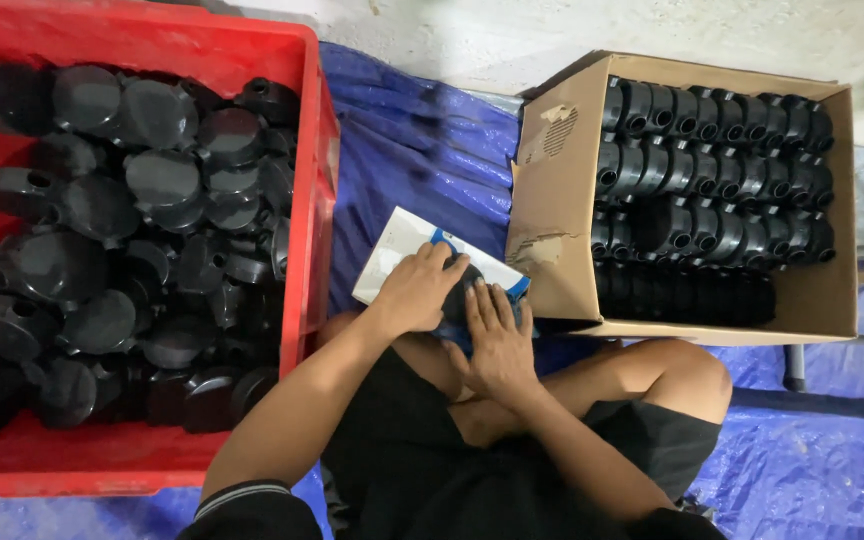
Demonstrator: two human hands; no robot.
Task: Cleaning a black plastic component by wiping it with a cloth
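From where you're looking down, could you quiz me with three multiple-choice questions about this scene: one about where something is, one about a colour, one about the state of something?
1. Where does the cardboard box sit?
A. on the person's right
B. inside the crate
C. on the person's lap

2. What colour is the crate of loose black parts?
A. green
B. red
C. white

3. How do the black parts in the box lie?
A. in neat rows
B. wrapped in paper
C. scattered singly on the tarp

Answers:
1. A, it stands on the blue tarp beyond the right hand.
2. B, its walls are bright red.
3. A, they line up side by side in rows, unlike the jumbled heap in the crate by the left hand.
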